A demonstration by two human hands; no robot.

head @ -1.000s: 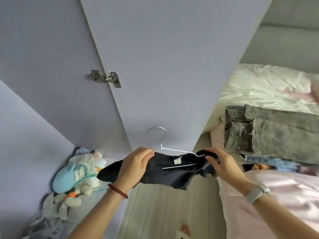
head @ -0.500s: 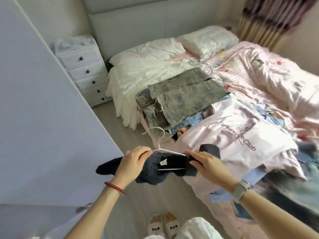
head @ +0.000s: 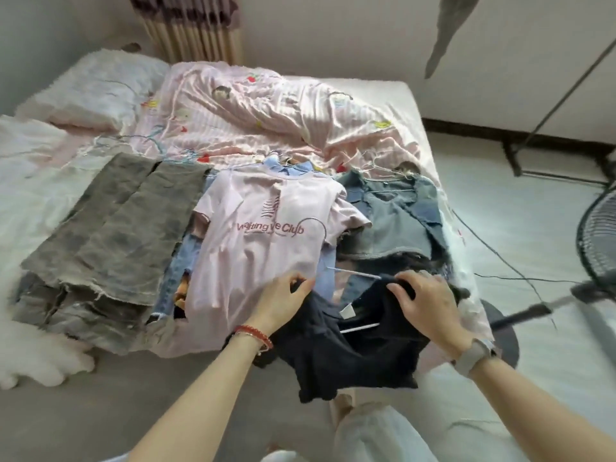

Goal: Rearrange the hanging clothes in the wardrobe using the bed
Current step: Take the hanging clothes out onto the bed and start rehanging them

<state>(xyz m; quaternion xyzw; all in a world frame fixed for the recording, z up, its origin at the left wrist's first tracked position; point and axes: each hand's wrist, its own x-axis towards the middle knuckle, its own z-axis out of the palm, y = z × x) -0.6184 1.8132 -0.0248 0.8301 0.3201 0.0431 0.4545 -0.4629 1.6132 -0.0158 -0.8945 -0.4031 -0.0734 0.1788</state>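
A dark navy garment (head: 350, 355) on a white wire hanger (head: 358, 273) lies at the near edge of the bed (head: 383, 95), its lower part drooping over the side toward the floor (head: 83, 411). The left hand (head: 283, 301), with a red bead bracelet (head: 253, 333) at the wrist, holds the garment's left shoulder, fingers curled round the dark cloth. The right hand (head: 423, 301), with a grey-strapped watch (head: 475, 355) at the wrist, grips the right shoulder, fingers bent over the fabric just beside the hanger's bar. A white label (head: 346, 310) shows inside the neckline. Touching the garment on the left lies a pink T-shirt (head: 263, 228) printed with lettering, flat on the bed. Beyond the garment lies a blue denim jacket (head: 393, 221) on its own hanger. Further left, grey frayed trousers (head: 110, 228) are spread flat over other jeans. A rumpled pink striped duvet (head: 266, 115) covers the far part of the bed, with a white pillow (head: 96, 88) at its left. To the right, on the floor, stands a black fan (head: 596, 235).
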